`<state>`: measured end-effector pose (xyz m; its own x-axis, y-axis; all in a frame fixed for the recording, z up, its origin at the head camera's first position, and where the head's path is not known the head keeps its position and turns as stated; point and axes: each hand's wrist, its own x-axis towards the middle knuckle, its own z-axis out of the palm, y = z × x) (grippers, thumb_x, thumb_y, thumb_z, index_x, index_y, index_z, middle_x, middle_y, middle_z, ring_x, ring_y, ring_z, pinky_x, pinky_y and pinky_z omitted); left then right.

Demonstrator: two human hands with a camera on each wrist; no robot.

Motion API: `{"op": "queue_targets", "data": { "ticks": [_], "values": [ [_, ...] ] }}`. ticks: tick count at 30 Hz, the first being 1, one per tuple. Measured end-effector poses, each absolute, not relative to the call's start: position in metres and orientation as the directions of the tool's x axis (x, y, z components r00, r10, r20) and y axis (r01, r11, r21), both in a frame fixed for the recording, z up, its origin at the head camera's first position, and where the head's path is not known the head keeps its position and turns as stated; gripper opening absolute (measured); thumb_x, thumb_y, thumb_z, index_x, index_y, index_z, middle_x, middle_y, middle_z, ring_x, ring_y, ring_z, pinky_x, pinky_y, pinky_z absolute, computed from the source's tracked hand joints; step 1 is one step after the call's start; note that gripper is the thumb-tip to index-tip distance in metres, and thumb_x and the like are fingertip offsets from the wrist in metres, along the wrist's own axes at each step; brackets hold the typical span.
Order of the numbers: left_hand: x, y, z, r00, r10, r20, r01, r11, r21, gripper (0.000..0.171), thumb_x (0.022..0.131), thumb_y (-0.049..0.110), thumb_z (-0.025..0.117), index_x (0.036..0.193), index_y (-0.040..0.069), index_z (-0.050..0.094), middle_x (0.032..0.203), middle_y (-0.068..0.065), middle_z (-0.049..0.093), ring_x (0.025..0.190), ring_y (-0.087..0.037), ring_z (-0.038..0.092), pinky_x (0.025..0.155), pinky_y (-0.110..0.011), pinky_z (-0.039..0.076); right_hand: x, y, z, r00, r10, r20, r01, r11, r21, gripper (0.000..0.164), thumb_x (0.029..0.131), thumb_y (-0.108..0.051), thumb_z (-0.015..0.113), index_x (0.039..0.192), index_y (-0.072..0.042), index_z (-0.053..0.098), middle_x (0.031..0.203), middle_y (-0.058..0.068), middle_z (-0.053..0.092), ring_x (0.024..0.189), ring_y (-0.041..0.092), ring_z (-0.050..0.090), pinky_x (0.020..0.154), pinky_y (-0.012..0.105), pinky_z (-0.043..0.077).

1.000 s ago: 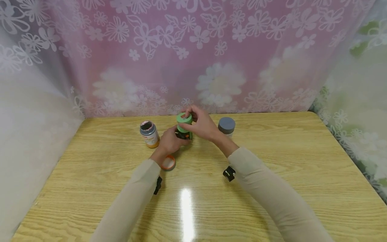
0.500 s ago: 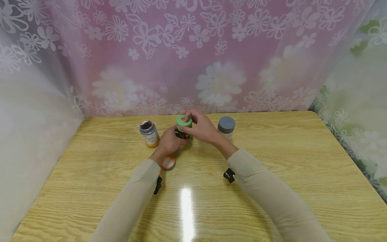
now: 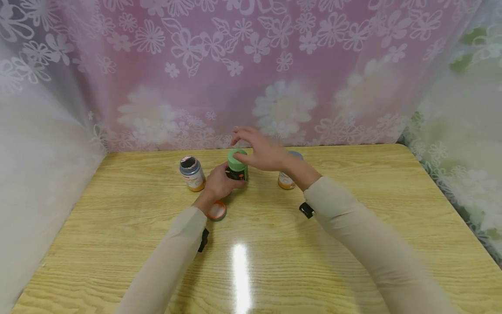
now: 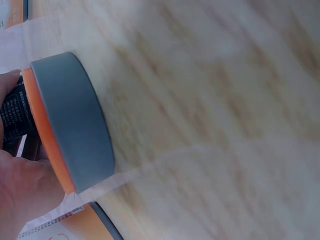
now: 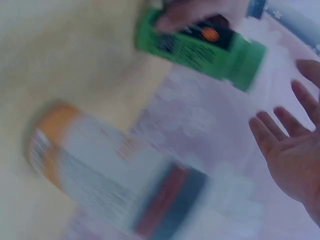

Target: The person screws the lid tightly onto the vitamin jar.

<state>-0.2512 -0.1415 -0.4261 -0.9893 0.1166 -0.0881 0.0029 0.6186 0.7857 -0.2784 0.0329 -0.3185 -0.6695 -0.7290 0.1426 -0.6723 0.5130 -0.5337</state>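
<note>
A green bottle [image 3: 242,174] with a black label and a green cap [image 3: 236,162] stands upright near the table's far edge. My left hand [image 3: 220,182] grips its body from the left, fingers wrapped round behind. Over the cap hovers my right hand [image 3: 266,152], fingers spread and holding nothing; its thumb overlaps the cap in the head view. The right wrist view shows this hand apart from the bottle, with the palm facing it. Just below my left wrist lies a grey lid [image 4: 75,120] with an orange inside.
To the left stands an uncapped white-and-orange jar [image 3: 194,176] with a dark mouth. A similar jar [image 3: 286,181], grey-capped, stands right of the green bottle, partly behind my right forearm. A flowered pink curtain [image 3: 219,100] hangs directly behind the table.
My right hand has let go of the green cap, its fingers opening and lifting away. The cap sits lower on the bottle than a second ago. My left hand keeps its grip.
</note>
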Motion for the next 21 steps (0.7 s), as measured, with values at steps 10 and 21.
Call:
{"op": "queue_targets", "data": {
  "ticks": [10, 21],
  "values": [
    [-0.250, -0.142, -0.427, -0.987, 0.122, -0.102, -0.010, 0.594, 0.804, 0.061, 0.082, 0.029, 0.078, 0.132, 0.009, 0.052, 0.120, -0.009, 0.060, 0.106, -0.026, 0.059, 0.088, -0.039, 0.048, -0.282, 0.019, -0.291, -0.499, -0.850, -0.169, -0.807, 0.527, -0.268, 0.042, 0.094, -0.015, 0.063, 0.134, -0.015, 0.054, 0.147, 0.010, 0.037, 0.137, 0.027, 0.031, 0.107, 0.042, 0.030],
    [-0.249, -0.143, -0.426, -0.987, 0.124, -0.106, -0.011, 0.598, 0.801, 0.056, 0.082, 0.030, 0.078, 0.128, 0.008, 0.054, 0.118, -0.009, 0.061, 0.104, -0.025, 0.059, 0.086, -0.038, 0.049, -0.284, 0.003, -0.296, -0.476, -0.836, -0.273, -0.813, 0.536, -0.226, 0.038, 0.093, -0.004, 0.062, 0.130, -0.012, 0.059, 0.135, 0.007, 0.049, 0.126, 0.024, 0.043, 0.101, 0.036, 0.038]
  ]
}}
